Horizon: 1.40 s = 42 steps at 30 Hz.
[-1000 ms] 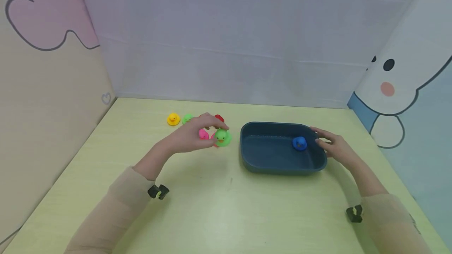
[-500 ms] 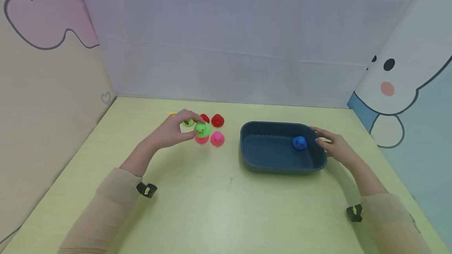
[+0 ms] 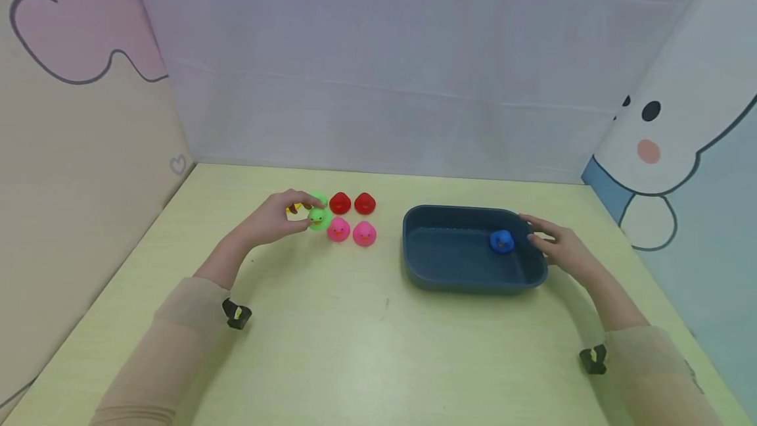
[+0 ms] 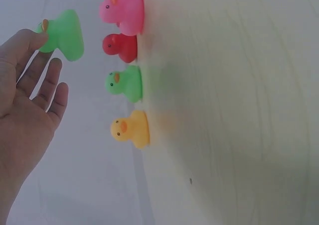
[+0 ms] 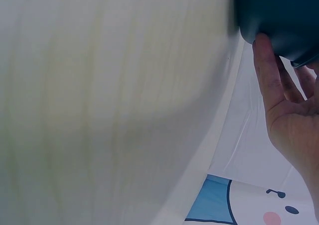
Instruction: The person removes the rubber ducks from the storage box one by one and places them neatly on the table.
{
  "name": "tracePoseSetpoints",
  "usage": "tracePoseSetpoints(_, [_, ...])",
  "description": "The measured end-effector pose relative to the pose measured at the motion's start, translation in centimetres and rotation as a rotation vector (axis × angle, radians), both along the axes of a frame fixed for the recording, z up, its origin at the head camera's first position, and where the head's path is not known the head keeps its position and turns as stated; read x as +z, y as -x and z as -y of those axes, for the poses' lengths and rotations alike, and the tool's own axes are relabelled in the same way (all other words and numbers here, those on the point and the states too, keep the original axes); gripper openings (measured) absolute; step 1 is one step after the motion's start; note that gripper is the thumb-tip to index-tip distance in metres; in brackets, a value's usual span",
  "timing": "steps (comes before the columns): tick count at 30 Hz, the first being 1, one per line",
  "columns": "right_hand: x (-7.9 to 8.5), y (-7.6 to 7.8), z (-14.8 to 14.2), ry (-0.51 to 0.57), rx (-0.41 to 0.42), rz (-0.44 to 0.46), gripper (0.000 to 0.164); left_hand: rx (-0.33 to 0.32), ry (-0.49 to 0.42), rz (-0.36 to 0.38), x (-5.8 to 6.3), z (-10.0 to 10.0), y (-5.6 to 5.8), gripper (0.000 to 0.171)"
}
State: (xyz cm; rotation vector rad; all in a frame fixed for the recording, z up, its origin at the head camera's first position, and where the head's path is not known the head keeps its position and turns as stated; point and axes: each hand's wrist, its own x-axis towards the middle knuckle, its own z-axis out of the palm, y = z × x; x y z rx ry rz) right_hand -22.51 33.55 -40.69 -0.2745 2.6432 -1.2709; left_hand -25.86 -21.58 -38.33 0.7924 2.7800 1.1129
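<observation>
Between thumb and fingertips, my left hand (image 3: 276,219) pinches a green rubber duck (image 3: 319,217), held up off the table in the left wrist view. Behind it in the head view stands another green duck (image 3: 318,198), partly covered. A yellow duck (image 4: 130,129) is mostly hidden by my left hand in the head view. Beside these are two red ducks (image 3: 365,203) and two pink ducks (image 3: 364,234). My right hand (image 3: 562,246) grips the right end of a dark blue plastic tub (image 3: 467,284), thumb over the rim and fingers against the outside wall (image 5: 279,16).
One blue duck (image 3: 501,241) sits inside the tub, toward its right end. The pale wooden table (image 3: 378,347) ends at a white cloth backdrop (image 3: 378,71), with printed cartoon panels (image 3: 698,150) on both sides.
My left hand has moved left with the green duck, away from the tub, uncovering the pink and red ducks. My right hand and the tub stay where they were.
</observation>
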Motion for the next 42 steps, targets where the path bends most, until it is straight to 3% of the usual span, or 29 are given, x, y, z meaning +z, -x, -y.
tracePoseSetpoints(10, [0.1, -0.1, 0.1, 0.004, 0.006, -0.006, 0.053, 0.025, 0.044, 0.043, -1.9, 1.2, 1.1, 0.032])
tracePoseSetpoints(17, [0.0, 0.0, -0.1, 0.008, 0.007, -0.005, 0.053, 0.041, 0.062, 0.131, -2.7, 1.8, 1.8, 0.032])
tracePoseSetpoints(25, [-0.1, 0.1, -0.2, -0.003, 0.019, -0.007, 0.054, 0.053, 0.084, 0.180, -3.8, 2.3, 2.5, 0.033])
tracePoseSetpoints(33, [-0.1, 0.0, -0.1, -0.012, 0.016, -0.015, 0.054, 0.053, 0.085, 0.215, -3.8, 2.1, 2.3, 0.034])
tracePoseSetpoints(42, [-0.1, -0.1, -0.1, -0.011, 0.013, -0.012, 0.054, 0.062, 0.110, 0.187, -3.5, 2.1, 2.2, 0.034])
